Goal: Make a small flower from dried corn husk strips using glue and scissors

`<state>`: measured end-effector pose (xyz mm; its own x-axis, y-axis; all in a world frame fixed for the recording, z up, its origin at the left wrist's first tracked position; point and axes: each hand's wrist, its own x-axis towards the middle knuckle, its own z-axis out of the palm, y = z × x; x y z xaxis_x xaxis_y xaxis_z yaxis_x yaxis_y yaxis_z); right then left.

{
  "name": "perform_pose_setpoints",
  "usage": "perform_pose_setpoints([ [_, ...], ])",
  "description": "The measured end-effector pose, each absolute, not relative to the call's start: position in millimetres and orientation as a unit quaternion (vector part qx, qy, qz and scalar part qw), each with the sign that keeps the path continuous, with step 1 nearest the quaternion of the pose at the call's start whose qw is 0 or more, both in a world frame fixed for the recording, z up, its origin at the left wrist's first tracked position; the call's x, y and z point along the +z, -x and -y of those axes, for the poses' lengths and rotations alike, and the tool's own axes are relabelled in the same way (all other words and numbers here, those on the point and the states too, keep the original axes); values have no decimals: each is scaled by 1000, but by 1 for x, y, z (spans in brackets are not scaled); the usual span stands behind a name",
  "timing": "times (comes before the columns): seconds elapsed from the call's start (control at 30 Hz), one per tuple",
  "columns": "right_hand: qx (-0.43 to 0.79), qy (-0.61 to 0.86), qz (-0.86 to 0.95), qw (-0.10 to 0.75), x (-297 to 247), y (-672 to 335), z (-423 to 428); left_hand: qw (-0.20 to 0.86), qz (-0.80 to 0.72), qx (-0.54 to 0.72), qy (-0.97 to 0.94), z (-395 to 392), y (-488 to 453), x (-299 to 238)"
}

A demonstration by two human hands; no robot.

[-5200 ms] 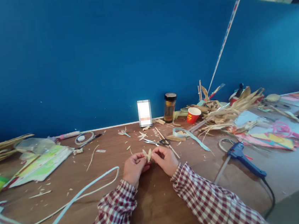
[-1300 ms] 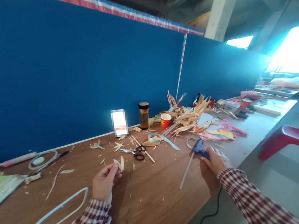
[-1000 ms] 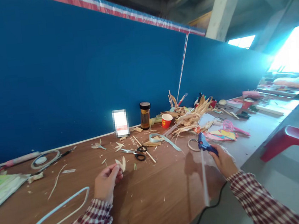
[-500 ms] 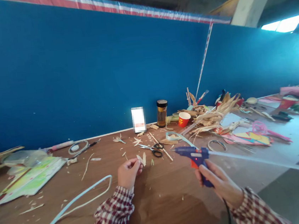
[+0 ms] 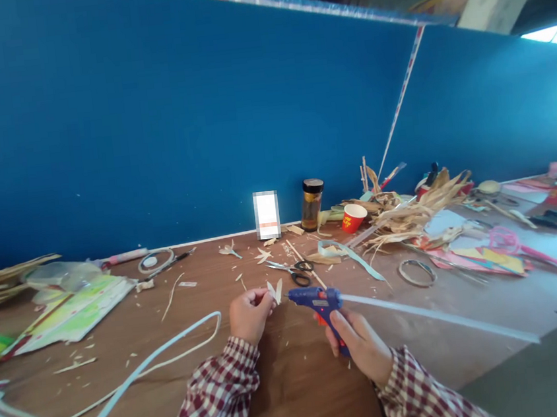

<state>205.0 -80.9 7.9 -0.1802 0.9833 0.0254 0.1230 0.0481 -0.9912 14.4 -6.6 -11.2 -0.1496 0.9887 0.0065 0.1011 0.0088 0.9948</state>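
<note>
Between the thumb and fingers of my left hand (image 5: 251, 316) is a small pale piece of petal-shaped husk (image 5: 278, 292), its tips pointing up. My right hand (image 5: 359, 342) is wrapped round the handle of a blue glue gun (image 5: 318, 299) with an orange trigger. A long clear glue stick (image 5: 443, 314) sticks out of its back. The nozzle points left, close to the husk petals, with a small gap that I cannot judge exactly. Just beyond lie black-handled scissors (image 5: 298, 274), a thin stick (image 5: 309, 265) and a star-shaped husk flower (image 5: 263, 255).
A dark-lidded jar (image 5: 312, 206) and a red paper cup (image 5: 354, 218) stand near the blue partition (image 5: 175, 126). Dried corn husks (image 5: 408, 215) are heaped at the right. A white cable (image 5: 145, 362) loops across the left, near a green-and-white sheet (image 5: 78, 312).
My right hand has brought the glue gun left, so its nozzle is now close to the husk petals. My left hand keeps its pinch. The view has shifted slightly.
</note>
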Motion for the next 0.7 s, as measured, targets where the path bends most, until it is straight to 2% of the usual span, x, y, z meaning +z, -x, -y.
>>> perform_pose_setpoints([
  [0.33, 495, 499, 580, 412, 3, -200, 77, 423, -541, 517, -512, 7, -13, -15],
  [0.7, 432, 516, 632, 384, 4, -201, 76, 419, -547, 509, -516, 8, -14, -12],
])
